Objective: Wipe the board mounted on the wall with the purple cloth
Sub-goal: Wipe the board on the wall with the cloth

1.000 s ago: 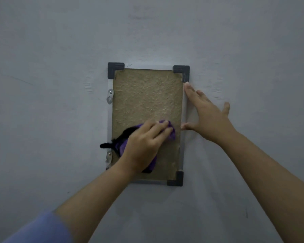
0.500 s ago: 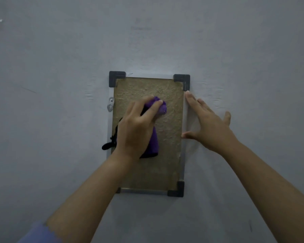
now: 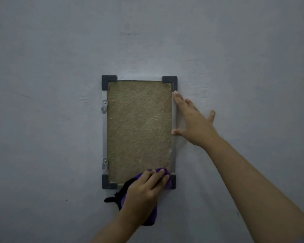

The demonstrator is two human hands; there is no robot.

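The board (image 3: 139,130) hangs upright on the wall (image 3: 42,102), a tall rectangle with a rough tan face, a thin pale frame and dark caps at its four corners. Two small metal brackets (image 3: 104,106) sit on its left edge, one high and one low.

The purple cloth (image 3: 162,172) is at the board's bottom right corner, pressed against the lower edge of the tan face and spilling down over the frame onto the wall below. A dark part of the cloth (a black trim or strap, hard to tell in this dim light) trails out to the left beneath the board.

The left hand (image 3: 144,192) covers the cloth from below, fingers bent over the top of it and holding it to the board, so most of the cloth is hidden under the palm.

The right hand (image 3: 194,123) lies flat with fingers straight and spread, holding nothing. Its forefinger tip touches the board's right frame just under the top right cap, and its thumb tip touches the same edge about halfway down; the palm rests on the wall beside the board.
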